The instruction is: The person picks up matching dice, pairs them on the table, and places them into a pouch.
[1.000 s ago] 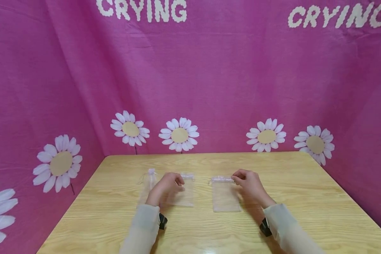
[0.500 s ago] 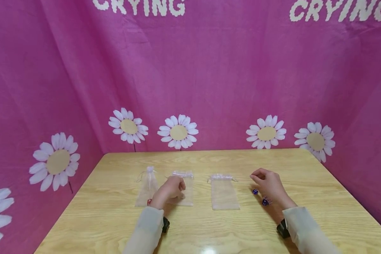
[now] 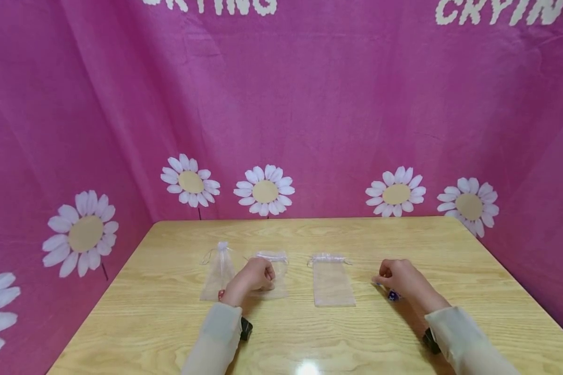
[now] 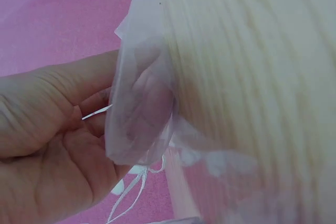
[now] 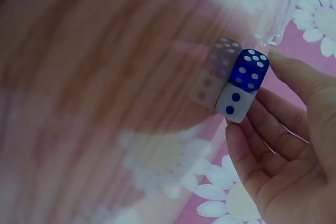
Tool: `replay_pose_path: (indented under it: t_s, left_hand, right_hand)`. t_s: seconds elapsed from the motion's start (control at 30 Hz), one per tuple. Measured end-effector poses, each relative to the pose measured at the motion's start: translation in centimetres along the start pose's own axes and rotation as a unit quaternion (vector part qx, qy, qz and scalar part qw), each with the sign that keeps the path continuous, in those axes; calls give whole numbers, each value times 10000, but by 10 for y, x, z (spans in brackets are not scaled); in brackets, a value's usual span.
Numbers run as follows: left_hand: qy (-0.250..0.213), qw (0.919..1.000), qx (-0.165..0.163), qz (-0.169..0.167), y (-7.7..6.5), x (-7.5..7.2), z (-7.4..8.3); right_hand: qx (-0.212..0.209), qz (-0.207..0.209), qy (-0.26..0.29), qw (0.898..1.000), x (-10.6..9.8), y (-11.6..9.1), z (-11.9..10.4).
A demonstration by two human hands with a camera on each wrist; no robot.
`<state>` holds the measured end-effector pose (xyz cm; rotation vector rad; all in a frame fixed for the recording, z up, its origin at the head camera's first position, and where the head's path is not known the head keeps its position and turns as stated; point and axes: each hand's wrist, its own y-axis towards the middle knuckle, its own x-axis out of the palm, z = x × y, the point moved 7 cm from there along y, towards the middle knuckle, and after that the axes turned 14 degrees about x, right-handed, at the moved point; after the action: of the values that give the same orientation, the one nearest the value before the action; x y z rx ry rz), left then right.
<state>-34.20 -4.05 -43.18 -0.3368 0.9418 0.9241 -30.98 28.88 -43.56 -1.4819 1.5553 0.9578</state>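
My right hand (image 3: 408,284) is low over the table's right side. Its fingertips pinch a blue die (image 5: 251,70) and a white die (image 5: 235,102) side by side, seen best in the right wrist view. Another dark blue die (image 3: 393,296) shows below the palm in the head view. My left hand (image 3: 253,275) hovers over the middle sheer drawstring bag (image 3: 280,273), fingers loosely curled. In the left wrist view, thin see-through fabric (image 4: 134,142) veils the fingertips, so any contact is unclear. A small red thing (image 3: 221,294) peeks out beside the left wrist.
To the left lies another sheer drawstring bag (image 3: 216,284), its neck gathered. A third sheer bag (image 3: 334,286) lies flat between the hands. The wooden table (image 3: 291,333) is backed by a pink cloth (image 3: 309,120) with printed daisies.
My right hand has left the third bag, moved right and come down onto dice. The left hand has stayed almost in place above the middle bag. The head view has tilted slightly.
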Motion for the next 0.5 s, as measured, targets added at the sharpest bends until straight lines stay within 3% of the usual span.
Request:
replay_pose_path:
  t_s: [0.23, 0.5]
  left_hand:
    - [-158, 9998, -134, -13, 0, 1, -4]
    - [-175, 9997, -139, 23, -1, 1, -6]
  right_hand:
    - [-39, -107, -381, 9992, 2, -2, -8]
    - [-66, -135, -191, 9997, 2, -4, -9]
